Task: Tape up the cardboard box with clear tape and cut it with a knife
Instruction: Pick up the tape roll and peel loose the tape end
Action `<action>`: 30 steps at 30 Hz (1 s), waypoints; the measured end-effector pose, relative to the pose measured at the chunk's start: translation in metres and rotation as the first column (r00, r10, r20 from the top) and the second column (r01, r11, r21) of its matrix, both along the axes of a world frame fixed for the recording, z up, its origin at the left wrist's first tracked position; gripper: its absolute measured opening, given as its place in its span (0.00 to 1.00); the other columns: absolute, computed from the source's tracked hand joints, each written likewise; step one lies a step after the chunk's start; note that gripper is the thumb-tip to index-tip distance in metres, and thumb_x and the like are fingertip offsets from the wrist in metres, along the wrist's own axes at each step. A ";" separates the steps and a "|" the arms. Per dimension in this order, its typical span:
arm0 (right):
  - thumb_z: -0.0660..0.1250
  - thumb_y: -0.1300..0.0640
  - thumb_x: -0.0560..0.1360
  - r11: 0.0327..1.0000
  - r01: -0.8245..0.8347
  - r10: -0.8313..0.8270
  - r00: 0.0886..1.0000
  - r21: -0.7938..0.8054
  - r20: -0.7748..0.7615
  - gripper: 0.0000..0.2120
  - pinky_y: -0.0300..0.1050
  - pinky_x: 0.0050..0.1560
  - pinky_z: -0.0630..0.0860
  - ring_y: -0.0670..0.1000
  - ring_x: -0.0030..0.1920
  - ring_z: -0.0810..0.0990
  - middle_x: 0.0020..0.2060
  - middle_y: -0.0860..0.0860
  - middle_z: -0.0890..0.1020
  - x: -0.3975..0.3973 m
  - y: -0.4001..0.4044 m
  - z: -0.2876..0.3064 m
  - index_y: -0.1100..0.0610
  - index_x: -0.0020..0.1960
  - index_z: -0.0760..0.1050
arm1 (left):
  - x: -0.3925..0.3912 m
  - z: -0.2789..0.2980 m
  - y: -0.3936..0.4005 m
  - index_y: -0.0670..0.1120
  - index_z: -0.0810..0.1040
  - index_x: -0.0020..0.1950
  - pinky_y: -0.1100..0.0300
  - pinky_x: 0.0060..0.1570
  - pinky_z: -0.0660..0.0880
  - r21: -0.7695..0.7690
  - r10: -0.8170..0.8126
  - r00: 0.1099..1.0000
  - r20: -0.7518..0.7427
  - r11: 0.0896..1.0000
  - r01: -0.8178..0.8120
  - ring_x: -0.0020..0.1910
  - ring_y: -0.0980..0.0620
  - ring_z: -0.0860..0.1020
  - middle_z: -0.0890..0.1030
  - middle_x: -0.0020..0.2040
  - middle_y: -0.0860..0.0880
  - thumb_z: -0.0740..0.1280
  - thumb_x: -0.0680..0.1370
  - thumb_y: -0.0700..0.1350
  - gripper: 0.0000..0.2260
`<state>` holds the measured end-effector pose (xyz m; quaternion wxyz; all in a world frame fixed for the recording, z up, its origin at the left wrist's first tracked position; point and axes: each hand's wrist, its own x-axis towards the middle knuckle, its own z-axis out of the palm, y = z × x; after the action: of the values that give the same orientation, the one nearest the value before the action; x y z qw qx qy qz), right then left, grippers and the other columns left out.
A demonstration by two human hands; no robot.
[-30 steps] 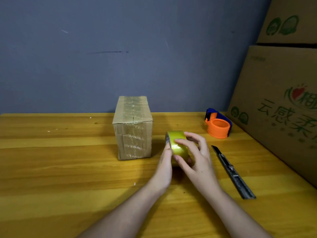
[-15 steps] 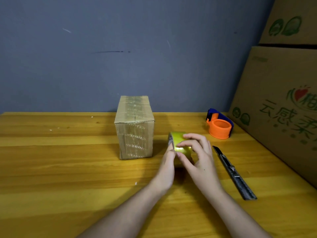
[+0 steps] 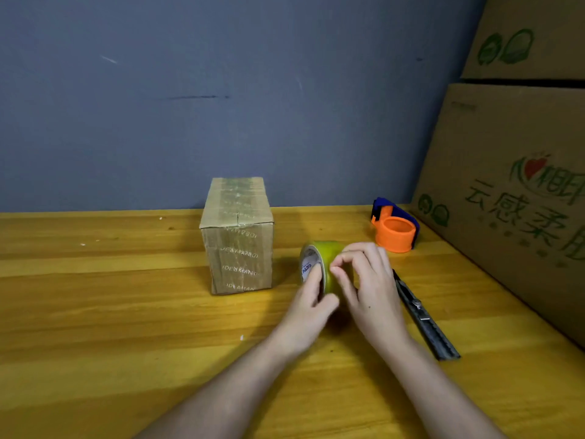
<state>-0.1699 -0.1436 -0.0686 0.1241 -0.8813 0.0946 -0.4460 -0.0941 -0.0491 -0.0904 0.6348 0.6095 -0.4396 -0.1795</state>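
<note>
A small cardboard box (image 3: pixel 238 239) stands upright on the wooden table (image 3: pixel 110 327), its top and front covered with printed clear tape. Just right of it a yellowish roll of clear tape (image 3: pixel 326 258) stands on edge. My left hand (image 3: pixel 311 307) grips the roll from the near side, its fingers at the roll's core. My right hand (image 3: pixel 367 286) curls over the roll's outer face, fingertips pinching at the tape surface. A grey utility knife (image 3: pixel 424 321) lies on the table right of my right hand, untouched.
An orange and blue tape dispenser (image 3: pixel 394 231) sits at the back right of the table. Large printed cardboard cartons (image 3: pixel 512 191) are stacked along the right edge. A grey-blue wall stands behind the table.
My right fingers have curled tighter onto the roll's face, and both hands with the roll sit slightly farther from me. The box and the knife have not moved.
</note>
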 end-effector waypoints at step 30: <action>0.66 0.55 0.74 0.983 -0.087 0.061 0.985 0.163 0.159 0.03 0.34 0.46 0.69 0.42 0.47 0.75 0.44 0.46 0.80 -0.006 0.000 0.008 0.55 0.45 0.77 | -0.002 0.003 0.004 0.58 0.75 0.51 0.55 0.50 0.73 0.007 0.071 0.992 0.105 0.997 -0.072 0.43 0.60 0.75 0.78 0.42 0.57 0.63 0.70 0.53 0.10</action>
<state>-0.1762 -0.1440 -0.0609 0.2219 -0.8336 0.0892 -0.4979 -0.0961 -0.0449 -0.0878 0.6135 0.6371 -0.4490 -0.1268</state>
